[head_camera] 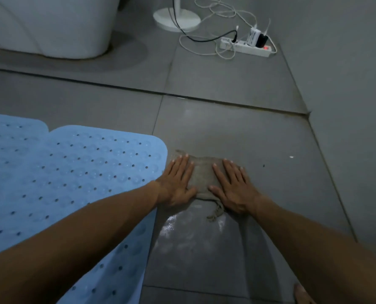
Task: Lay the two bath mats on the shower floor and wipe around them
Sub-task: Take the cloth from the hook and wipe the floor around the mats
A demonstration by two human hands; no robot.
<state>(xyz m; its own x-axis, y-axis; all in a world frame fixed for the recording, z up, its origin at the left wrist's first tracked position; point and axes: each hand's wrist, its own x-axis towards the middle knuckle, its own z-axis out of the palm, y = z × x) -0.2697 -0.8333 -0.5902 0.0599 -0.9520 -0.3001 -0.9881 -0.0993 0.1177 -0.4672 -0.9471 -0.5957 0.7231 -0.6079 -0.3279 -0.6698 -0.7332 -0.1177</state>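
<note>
Two light blue bath mats with small holes lie flat on the grey tiled floor at the left: one mat [9,137] farther left, the other mat [90,172] beside it, their edges meeting. Just right of the nearer mat lies a grey-brown cloth [203,172]. My left hand [178,183] and my right hand [234,186] both rest flat on the cloth, palms down, fingers spread. A frayed corner of the cloth trails toward me. A wet, shiny streak [193,235] on the tile runs from the cloth back toward me.
A white toilet base [51,25] stands at the back left. A white fan base [176,18], loose cables and a power strip [246,47] with a red light lie at the back. A floor groove [182,95] crosses ahead. A grey wall [347,106] rises on the right. My foot [303,295] shows bottom right.
</note>
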